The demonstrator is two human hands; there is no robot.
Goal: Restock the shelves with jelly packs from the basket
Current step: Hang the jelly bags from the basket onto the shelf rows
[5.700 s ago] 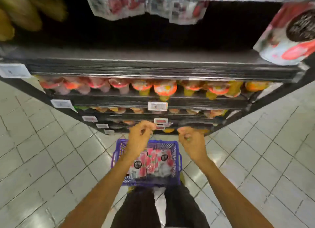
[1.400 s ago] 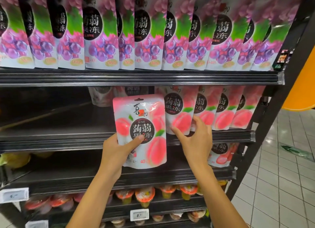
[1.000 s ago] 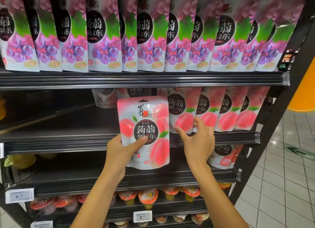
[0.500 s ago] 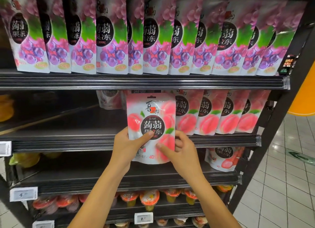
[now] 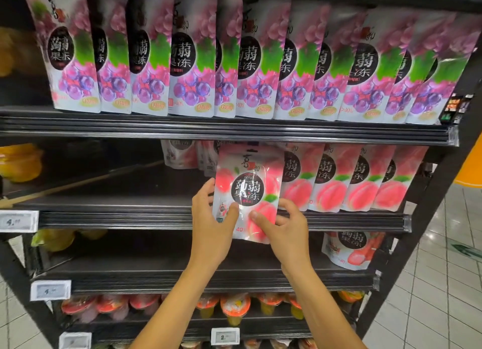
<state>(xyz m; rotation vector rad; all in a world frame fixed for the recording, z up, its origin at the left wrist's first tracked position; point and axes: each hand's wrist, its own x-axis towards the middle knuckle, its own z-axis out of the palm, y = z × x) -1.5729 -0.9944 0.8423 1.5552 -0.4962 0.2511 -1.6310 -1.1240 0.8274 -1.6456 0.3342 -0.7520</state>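
Note:
A pink peach jelly pack (image 5: pixel 247 184) is held upright in front of the middle shelf (image 5: pixel 117 215). My left hand (image 5: pixel 212 218) grips its lower left edge. My right hand (image 5: pixel 283 223) grips its lower right corner. The pack's bottom hangs below the shelf's front lip. It sits just left of a row of matching peach packs (image 5: pixel 344 181) standing on that shelf. The basket is out of view.
Grape jelly packs (image 5: pixel 234 59) fill the shelf above. The middle shelf's left half is bare, with a few packs (image 5: pixel 182 153) at the back. A strawberry pack (image 5: pixel 349 247) stands on the shelf below. Jelly cups (image 5: pixel 234 307) line the lower shelves. Tiled floor (image 5: pixel 443 283) lies to the right.
I lifted the peach pack from the basket up to the middle shelf. My right hand left the shelved packs and took hold of the pack's lower right. The pack moved right and closer to the row.

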